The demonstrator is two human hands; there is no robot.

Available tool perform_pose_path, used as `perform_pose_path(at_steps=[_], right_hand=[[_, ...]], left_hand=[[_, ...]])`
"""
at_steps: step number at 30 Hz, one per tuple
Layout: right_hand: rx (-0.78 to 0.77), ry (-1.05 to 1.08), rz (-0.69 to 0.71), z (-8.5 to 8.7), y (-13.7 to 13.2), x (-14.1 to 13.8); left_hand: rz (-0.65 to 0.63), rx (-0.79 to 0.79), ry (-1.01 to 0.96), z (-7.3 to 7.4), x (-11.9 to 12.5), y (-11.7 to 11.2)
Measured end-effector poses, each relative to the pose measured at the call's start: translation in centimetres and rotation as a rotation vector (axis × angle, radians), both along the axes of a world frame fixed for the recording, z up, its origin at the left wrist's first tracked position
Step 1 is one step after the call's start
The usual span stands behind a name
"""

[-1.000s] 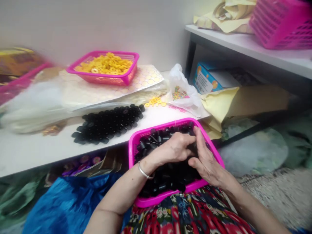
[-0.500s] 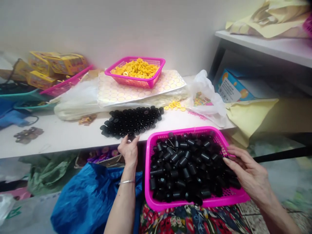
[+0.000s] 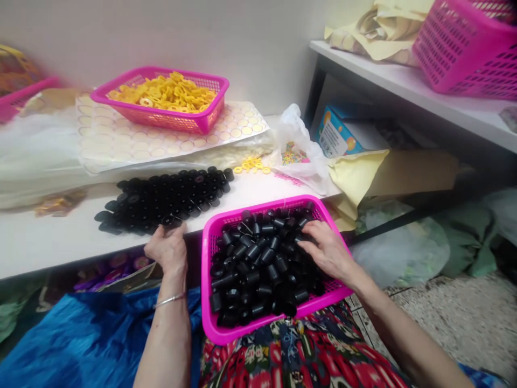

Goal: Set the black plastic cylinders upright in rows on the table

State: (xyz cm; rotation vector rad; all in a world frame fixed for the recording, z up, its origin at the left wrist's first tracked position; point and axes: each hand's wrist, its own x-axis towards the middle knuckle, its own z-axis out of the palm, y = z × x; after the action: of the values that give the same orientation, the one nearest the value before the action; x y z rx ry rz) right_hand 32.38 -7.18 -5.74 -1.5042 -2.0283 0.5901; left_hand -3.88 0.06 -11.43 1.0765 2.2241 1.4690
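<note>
My left hand [image 3: 167,247] is at the table's front edge, thumb and fingers closed around a small black plastic cylinder [image 3: 168,221] at the near side of a cluster. That cluster of black cylinders [image 3: 161,195] stands upright on the table, packed in close rows. A pink basket [image 3: 207,264] sits on my lap, heaped with loose black cylinders [image 3: 264,256] lying at all angles. Over its right part, my right hand [image 3: 327,250] reaches in with thumb and fingertips bent about one of the cylinders; the fingertips are partly lost among the dark pieces.
Behind the cluster, a pink basket of yellow pieces [image 3: 169,97] rests on a sheet printed with circles [image 3: 161,143]. Yellow rings [image 3: 252,165] and a clear plastic bag [image 3: 301,143] lie to the right. A shelf [image 3: 388,75] holds another pink basket [image 3: 464,51]. Blue sheeting [image 3: 81,339] hangs below left.
My right hand has moved from the basket's right rim in among the loose cylinders. My left hand stays at the cluster's near edge. The view has turned right.
</note>
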Motion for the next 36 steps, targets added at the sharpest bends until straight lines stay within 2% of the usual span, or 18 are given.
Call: perform_pose_path(at_steps=[4, 6, 7, 9, 13, 15, 17, 19, 21, 25, 27, 30, 33, 36], right_hand=[[-0.008, -0.199, 0.115, 1.4, 1.0, -1.6], [-0.026, -0.246, 0.182, 2.0, 0.9, -1.7], [-0.041, -0.256, 0.236, 2.2, 0.8, -1.6], [-0.078, -0.252, 0.362, 2.5, 0.3, -1.1], [-0.115, -0.214, 0.500, 2.1, -1.3, -0.4], [-0.110, -0.221, 0.526, 1.6, -2.3, -0.5], [-0.093, -0.252, 0.539, 1.0, -3.0, -0.9], [-0.059, -0.301, 0.545, 0.3, -3.4, -1.4], [-0.011, -0.353, 0.564, -0.2, -3.5, -1.9], [0.099, -0.399, 0.570, -0.7, -2.5, -2.2], [0.131, -0.391, 0.536, -0.6, -1.6, -2.1], [0.139, -0.313, 0.489, -0.2, 0.2, -1.6], [0.135, -0.140, 0.437, 0.0, 1.9, -1.0], [0.095, 0.093, 0.368, -0.1, 3.1, -0.4]], left_hand=[[0.193, 0.164, -0.146, 0.9, 1.2, -1.6], [0.157, 0.169, -0.198, 2.0, 2.3, -3.1], [0.076, 0.136, -0.206, 2.6, 2.9, -4.0], [-0.174, 0.033, -0.155, 4.1, 4.1, -6.0], [-0.769, -0.008, 0.218, 6.3, 5.7, -10.1], [-0.986, -0.021, 0.360, 6.5, 6.0, -11.8], [-1.111, -0.073, 0.455, 5.9, 6.3, -13.0], [-1.142, -0.106, 0.541, 4.7, 6.6, -13.8], [-1.121, -0.108, 0.596, 3.4, 7.2, -14.0], [-1.029, -0.033, 0.544, 2.2, 8.8, -12.6], [-0.983, -0.008, 0.462, 2.3, 9.8, -11.2], [-0.981, -0.030, 0.344, 2.7, 11.3, -9.3], [-1.023, -0.063, 0.265, 3.3, 12.3, -8.0], [-1.048, -0.087, 0.196, 4.1, 12.3, -7.3]])
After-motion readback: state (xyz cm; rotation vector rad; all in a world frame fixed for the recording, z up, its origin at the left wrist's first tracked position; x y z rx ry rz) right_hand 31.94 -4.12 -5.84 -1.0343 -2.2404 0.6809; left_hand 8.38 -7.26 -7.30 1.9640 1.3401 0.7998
